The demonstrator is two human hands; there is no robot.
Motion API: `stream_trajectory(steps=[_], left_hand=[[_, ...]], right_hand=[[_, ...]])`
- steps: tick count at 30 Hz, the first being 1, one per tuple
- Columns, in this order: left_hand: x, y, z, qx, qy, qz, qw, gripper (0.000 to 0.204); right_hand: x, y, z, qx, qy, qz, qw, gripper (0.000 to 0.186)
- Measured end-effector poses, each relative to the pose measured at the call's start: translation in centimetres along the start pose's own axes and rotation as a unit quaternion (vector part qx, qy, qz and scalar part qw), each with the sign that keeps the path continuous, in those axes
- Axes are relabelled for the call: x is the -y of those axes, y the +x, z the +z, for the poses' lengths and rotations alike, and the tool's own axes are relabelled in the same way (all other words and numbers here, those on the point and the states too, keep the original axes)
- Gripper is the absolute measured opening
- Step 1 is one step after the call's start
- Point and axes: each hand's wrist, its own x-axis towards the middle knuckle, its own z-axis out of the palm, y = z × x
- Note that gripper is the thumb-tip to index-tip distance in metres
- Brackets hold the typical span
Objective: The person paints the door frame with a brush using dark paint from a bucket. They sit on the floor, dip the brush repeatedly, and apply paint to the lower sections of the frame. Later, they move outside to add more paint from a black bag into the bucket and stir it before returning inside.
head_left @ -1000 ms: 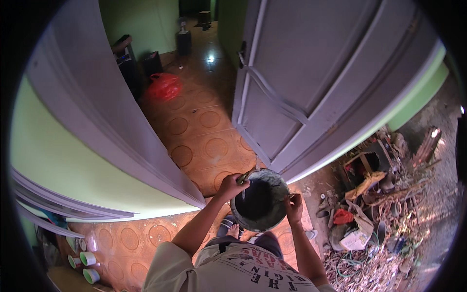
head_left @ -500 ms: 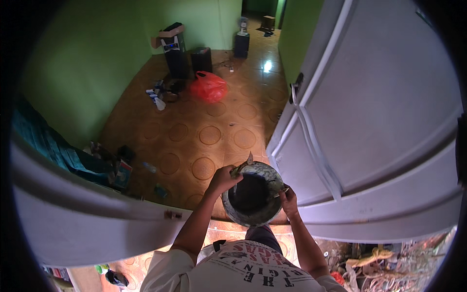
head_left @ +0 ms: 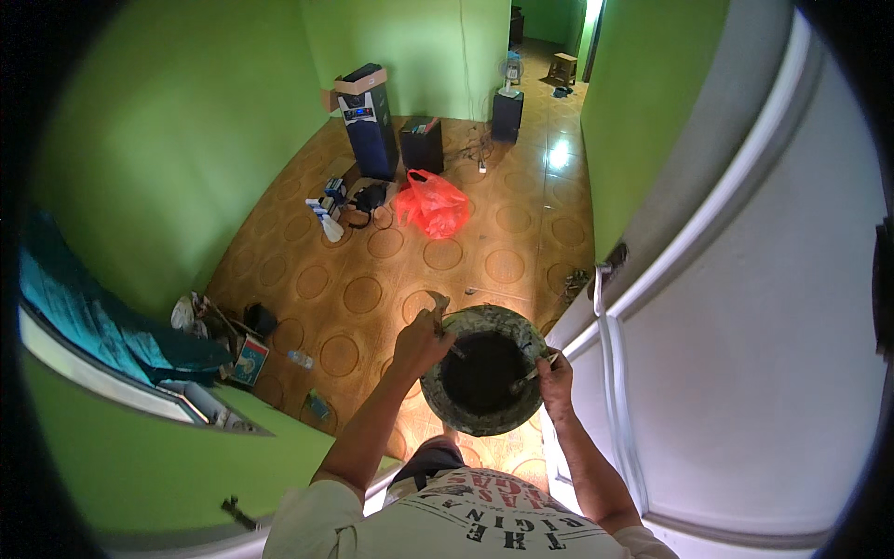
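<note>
A round, grey-smeared bucket (head_left: 482, 421) is held up before my body, its wide mouth facing up and its inside dark. My left hand (head_left: 421, 347) is closed at the bucket's left rim. A curved, brownish handle-like piece (head_left: 438, 302) juts up beside that hand, and a short thin end shows inside the rim; I cannot make out the tool's kind. At the right rim my right hand (head_left: 556, 384) is closed too. Next to its fingers a slim greyish piece (head_left: 524, 381) reaches over the inside of the bucket; what it belongs to is unclear.
A white door (head_left: 726, 307) stands open on my right, with its handle (head_left: 601, 289) near the bucket. Ahead on the tiled floor (head_left: 363, 296) lie a red plastic bag (head_left: 436, 207) and a plastic bottle (head_left: 300, 359). Tall black speakers (head_left: 372, 140) stand farther back. A teal curtain (head_left: 102, 312) hangs left.
I have moved forward through the doorway with the bucket in both hands. The room's things appear nearer, and the left door leaf has left the view. Both hands keep their hold.
</note>
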Motion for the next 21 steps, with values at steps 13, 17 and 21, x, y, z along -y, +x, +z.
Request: stream_trajectory(steps=[13,17,21], left_hand=[[16.2,49.0,6.8,-0.113,-0.1,0.012,0.988,0.055],[18.6,66.2,10.0,-0.19,-0.094,0.063,0.975,0.056],[21.1,84.1,15.8,-0.144,-0.153,-0.05,0.976,0.045]], right_hand=[[-3.3,50.4,14.7,-0.087,-0.01,-0.064,0.994,0.026],[1.4,66.3,18.2,-0.079,0.009,-0.022,0.997,0.02],[0.2,85.5,18.8,-0.068,0.047,-0.03,0.996,0.02]])
